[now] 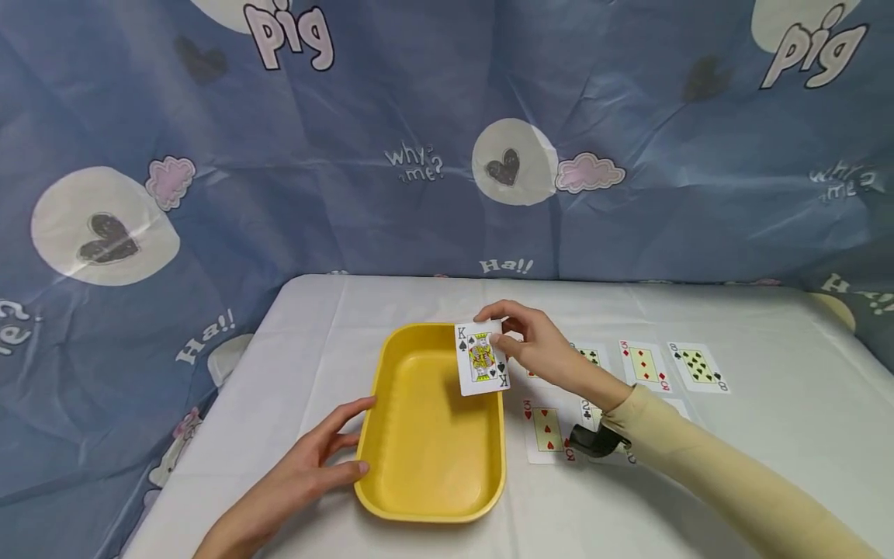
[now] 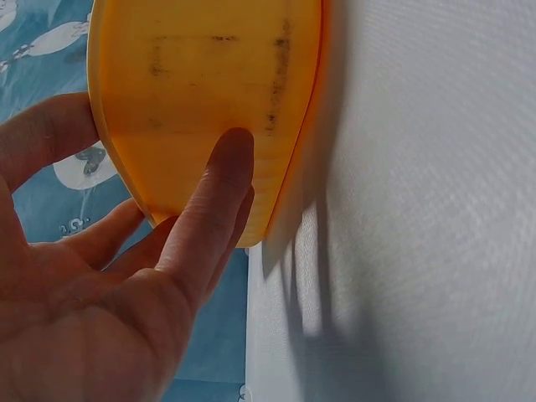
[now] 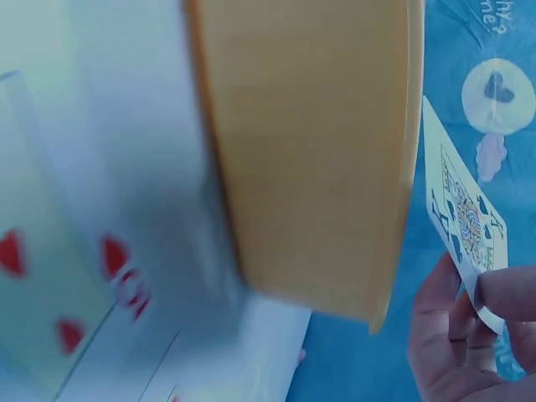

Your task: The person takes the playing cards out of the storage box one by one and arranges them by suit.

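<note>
My right hand (image 1: 524,341) pinches a king of spades playing card (image 1: 478,371) between thumb and fingers. Face up, the card overlaps the right rim of a yellow tray (image 1: 429,512) in the head view; the right wrist view has it tilted beside the tray wall (image 3: 310,151). On the opposite side, my left hand (image 1: 300,473) rests its fairly straight, spread fingers and thumb against the tray's left edge. In the left wrist view its fingertips touch the outer wall (image 2: 209,75). No cards show inside the tray.
Several face-up cards lie in two rows right of the tray, among them a five of diamonds (image 1: 644,365), an eight of spades (image 1: 698,367) and a hearts card (image 1: 548,431). My right forearm partly covers others. A patterned blue cloth (image 1: 419,225) hangs behind the white table (image 1: 803,404).
</note>
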Demonstrator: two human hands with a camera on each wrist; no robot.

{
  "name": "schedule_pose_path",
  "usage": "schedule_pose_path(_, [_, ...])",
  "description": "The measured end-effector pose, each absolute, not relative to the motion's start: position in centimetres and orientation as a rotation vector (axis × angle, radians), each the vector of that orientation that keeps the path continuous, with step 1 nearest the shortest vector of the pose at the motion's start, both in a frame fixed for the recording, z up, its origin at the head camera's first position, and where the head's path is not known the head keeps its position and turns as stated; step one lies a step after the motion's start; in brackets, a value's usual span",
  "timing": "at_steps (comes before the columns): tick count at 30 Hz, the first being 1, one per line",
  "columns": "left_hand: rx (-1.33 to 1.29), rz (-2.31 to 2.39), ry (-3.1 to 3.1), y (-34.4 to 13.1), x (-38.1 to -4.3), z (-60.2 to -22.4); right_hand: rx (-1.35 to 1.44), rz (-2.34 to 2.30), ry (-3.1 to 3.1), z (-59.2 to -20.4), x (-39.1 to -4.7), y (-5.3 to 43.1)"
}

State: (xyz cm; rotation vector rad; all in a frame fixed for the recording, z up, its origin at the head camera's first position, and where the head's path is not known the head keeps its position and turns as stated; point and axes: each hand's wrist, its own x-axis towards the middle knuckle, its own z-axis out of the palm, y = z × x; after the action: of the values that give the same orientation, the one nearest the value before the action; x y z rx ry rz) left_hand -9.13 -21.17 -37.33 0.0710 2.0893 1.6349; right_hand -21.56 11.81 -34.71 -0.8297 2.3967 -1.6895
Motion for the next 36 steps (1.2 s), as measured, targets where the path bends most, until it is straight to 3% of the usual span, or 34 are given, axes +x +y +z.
schedule_pose_path(36, [0.067,1.625,2.080,-21.2,-9.4,-37.6,-0.423,-1.502,2.653,-35.1,-16.5,29.4])
